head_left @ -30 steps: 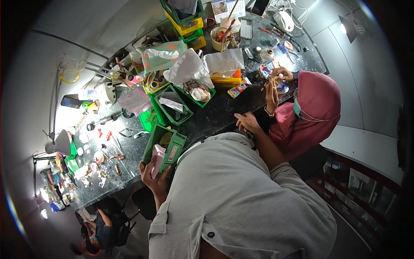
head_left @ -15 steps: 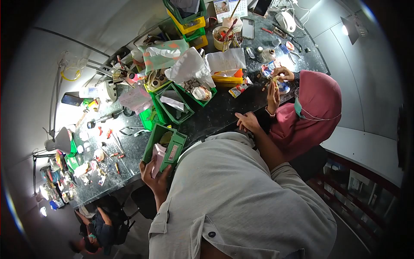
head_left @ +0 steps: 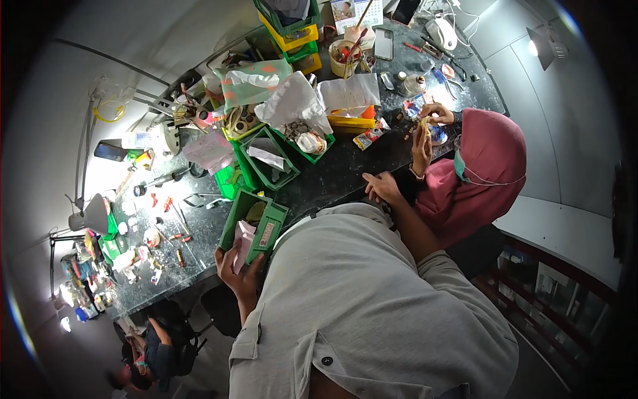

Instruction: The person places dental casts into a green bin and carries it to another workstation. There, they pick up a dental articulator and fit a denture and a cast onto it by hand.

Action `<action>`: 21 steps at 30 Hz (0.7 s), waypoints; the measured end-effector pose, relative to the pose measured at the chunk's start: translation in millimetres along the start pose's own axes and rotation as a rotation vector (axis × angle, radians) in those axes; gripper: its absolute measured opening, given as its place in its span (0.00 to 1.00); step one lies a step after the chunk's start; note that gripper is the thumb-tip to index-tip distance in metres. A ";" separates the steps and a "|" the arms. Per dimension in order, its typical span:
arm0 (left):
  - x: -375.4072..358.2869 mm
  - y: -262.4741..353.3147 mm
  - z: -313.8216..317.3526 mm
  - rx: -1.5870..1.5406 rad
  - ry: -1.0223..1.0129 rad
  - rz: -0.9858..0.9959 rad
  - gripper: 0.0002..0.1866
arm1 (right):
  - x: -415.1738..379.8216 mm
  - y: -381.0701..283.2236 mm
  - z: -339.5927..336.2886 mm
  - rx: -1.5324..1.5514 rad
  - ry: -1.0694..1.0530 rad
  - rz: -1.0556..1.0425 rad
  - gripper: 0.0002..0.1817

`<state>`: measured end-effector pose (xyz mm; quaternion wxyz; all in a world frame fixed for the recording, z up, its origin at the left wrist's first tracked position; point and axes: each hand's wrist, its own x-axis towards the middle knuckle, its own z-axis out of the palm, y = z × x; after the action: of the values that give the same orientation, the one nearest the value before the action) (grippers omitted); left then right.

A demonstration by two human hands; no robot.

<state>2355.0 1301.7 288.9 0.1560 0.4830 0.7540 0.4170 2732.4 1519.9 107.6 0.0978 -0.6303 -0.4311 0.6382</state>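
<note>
My left hand (head_left: 240, 271) grips the near end of a small green plastic bin (head_left: 271, 225), which is tilted at the table's edge. A folded pink paper (head_left: 243, 238) sticks up inside it, against my fingers, and a dull yellowish thing (head_left: 255, 213) lies deeper in. A label is on the bin's side. At the table's edge rests my right hand (head_left: 383, 188), its fingers loosely stretched and nothing held. Beyond the held bin stands another green bin (head_left: 282, 179) with a white paper in it.
Beside my right arm a co-worker in a pink headscarf (head_left: 488, 173) holds something small and yellowish. More bins (head_left: 292, 41) are stacked at the back. Tools, a phone (head_left: 110, 152) and desk lamps (head_left: 93, 216) crowd the left. Another person (head_left: 156, 352) sits at the lower left.
Both of my hands and the green bin stay in place. The person at the lower left has shifted slightly.
</note>
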 end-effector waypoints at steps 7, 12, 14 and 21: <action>2.1 1.4 1.7 -0.018 0.010 0.010 0.29 | 4.3 6.0 0.4 0.015 -0.002 0.002 0.32; 2.4 5.8 3.5 -0.052 0.016 0.012 0.27 | 0.9 1.5 0.0 0.020 -0.003 0.002 0.32; 1.9 4.0 2.8 -0.060 0.021 0.016 0.27 | -0.2 0.8 0.5 0.021 -0.002 0.002 0.32; 3.8 5.8 2.8 -0.036 0.007 0.021 0.26 | -5.1 -5.2 1.0 0.026 0.018 -0.003 0.33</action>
<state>2358.4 1307.3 292.4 0.1575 0.4864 0.7419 0.4339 2730.3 1519.2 114.6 0.1107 -0.6341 -0.4226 0.6380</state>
